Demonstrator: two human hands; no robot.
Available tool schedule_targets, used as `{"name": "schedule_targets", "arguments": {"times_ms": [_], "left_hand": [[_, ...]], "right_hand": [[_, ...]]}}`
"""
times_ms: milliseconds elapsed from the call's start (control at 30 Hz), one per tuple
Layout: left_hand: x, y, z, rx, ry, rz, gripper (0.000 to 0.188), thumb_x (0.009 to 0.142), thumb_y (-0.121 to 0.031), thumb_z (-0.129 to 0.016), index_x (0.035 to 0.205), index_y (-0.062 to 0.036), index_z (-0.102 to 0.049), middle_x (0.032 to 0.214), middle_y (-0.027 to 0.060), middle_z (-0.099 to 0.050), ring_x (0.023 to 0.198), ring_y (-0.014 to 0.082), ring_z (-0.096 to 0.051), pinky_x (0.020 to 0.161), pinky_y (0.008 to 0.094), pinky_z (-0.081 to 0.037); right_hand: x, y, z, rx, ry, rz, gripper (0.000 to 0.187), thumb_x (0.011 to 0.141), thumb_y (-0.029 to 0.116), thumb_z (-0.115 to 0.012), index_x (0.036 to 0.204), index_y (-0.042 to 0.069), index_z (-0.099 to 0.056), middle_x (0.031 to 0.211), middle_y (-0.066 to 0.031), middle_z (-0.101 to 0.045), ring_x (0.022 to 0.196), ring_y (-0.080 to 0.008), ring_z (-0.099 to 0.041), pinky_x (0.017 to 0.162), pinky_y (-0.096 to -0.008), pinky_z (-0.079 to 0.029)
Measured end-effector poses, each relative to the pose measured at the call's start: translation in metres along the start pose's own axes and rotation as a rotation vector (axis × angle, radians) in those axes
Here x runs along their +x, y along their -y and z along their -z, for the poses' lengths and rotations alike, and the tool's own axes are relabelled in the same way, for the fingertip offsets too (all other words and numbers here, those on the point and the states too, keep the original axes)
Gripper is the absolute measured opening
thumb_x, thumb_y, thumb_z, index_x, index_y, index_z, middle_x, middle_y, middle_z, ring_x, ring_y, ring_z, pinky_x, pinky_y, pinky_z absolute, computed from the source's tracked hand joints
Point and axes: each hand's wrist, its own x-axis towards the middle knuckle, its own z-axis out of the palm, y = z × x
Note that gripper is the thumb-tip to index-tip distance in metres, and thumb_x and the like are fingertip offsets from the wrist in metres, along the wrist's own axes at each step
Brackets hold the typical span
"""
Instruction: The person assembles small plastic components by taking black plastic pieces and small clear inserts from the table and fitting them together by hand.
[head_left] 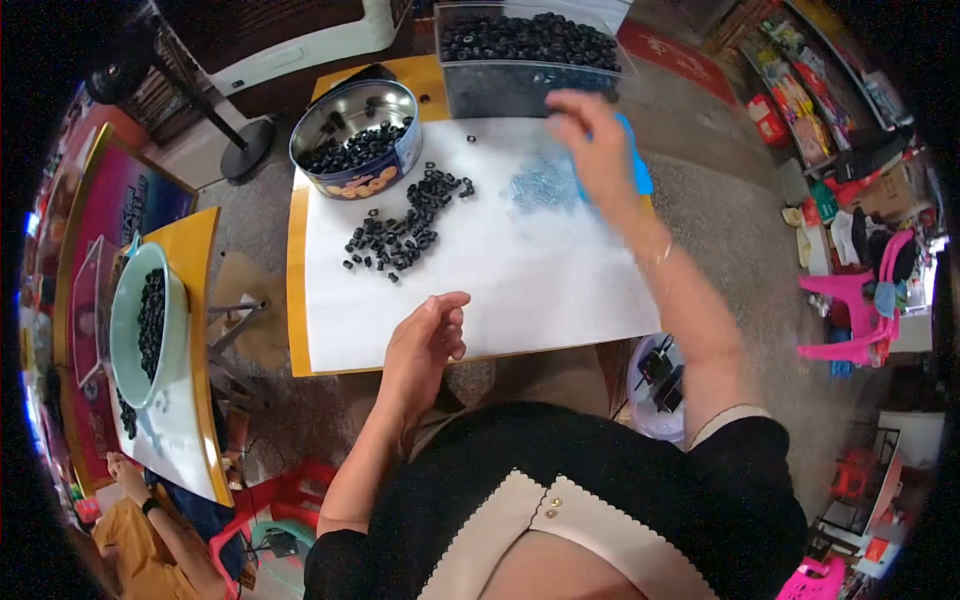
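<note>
My left hand (428, 338) is raised over the near edge of the white-covered table (480, 290). Its fingers are curled in, and anything they hold is hidden. Farther off, blurred by motion, my right hand (598, 150) is above the far right of the table, close to a bright blue piece (634, 160) and a spread of small clear bits (543, 186). Short black ring-like parts (405, 225) lie loose left of the middle. Behind them stands a round metal tin (357, 140) with more black parts inside.
A clear plastic bin (490, 90) full of black parts stands at the table's far end. On the left, another table (205, 400) bears a pale green basin (177, 330) of black parts, with a person's hand (127, 475) near it. A pale bucket (640, 400) with dark objects is below right.
</note>
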Motion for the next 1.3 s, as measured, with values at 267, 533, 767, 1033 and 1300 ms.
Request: {"name": "schedule_targets", "arguments": {"times_ms": [267,533,767,1033,1300], "left_hand": [[0.009,-0.027,0.013,-0.043,-0.133,-0.067,0.033,0.095,-0.028,-0.052,0.106,0.0017,-0.059,0.082,0.0004,-0.053,0.069,0.0106,-0.045,0.061,0.0259,-0.038],[0.087,-0.114,0.097,0.489,-0.504,-0.496,0.047,0.09,-0.037,-0.057,0.121,-0.0007,-0.055,0.108,0.0075,-0.059,0.092,0.0144,-0.053,0.075,0.03,-0.047],[0.172,-0.164,0.117,0.679,-0.707,-0.376,0.054,0.085,-0.041,-0.062,0.118,0.0013,-0.056,0.104,0.0114,-0.063,0.091,0.0153,-0.058,0.073,0.029,-0.046],[0.235,-0.149,0.155,0.846,-0.813,-0.506,0.062,0.084,-0.043,-0.057,0.123,0.0045,-0.051,0.118,0.0274,-0.057,0.114,0.041,-0.053,0.096,0.0443,-0.04],[0.221,-0.193,0.143,1.653,-0.53,-1.078,0.033,0.083,-0.026,-0.063,0.108,-0.0039,-0.063,0.105,0.0201,-0.06,0.099,0.0385,-0.056,0.085,0.0435,-0.045]], "right_hand": [[0.168,-0.127,0.019,-0.543,-0.037,0.247,0.032,0.081,0.02,-0.062,0.111,0.008,-0.064,0.099,-0.0151,-0.065,0.092,-0.0309,-0.061,0.081,-0.0395,-0.048],[0.086,-0.027,-0.092,-0.118,0.151,0.359,0.015,0.082,0.014,-0.057,0.09,0.005,-0.067,0.091,-0.0128,-0.062,0.09,-0.0304,-0.058,0.081,-0.0395,-0.046],[0.087,-0.006,-0.181,-0.083,0.416,0.222,0.02,0.085,0.016,-0.055,0.097,0.004,-0.065,0.093,-0.0105,-0.062,0.09,-0.0274,-0.059,0.079,-0.0358,-0.047],[0.118,0.001,-0.256,-0.714,1.054,0.48,0.038,0.099,0.023,-0.034,0.132,0.031,-0.052,0.132,-0.0038,-0.049,0.113,-0.0351,-0.047,0.1,-0.0459,-0.04],[0.135,-0.014,-0.249,-0.177,1.118,-0.013,0.065,0.086,0.057,-0.054,0.132,0.011,-0.049,0.125,-0.014,-0.057,0.117,-0.0262,-0.052,0.099,-0.0352,-0.038]]}}
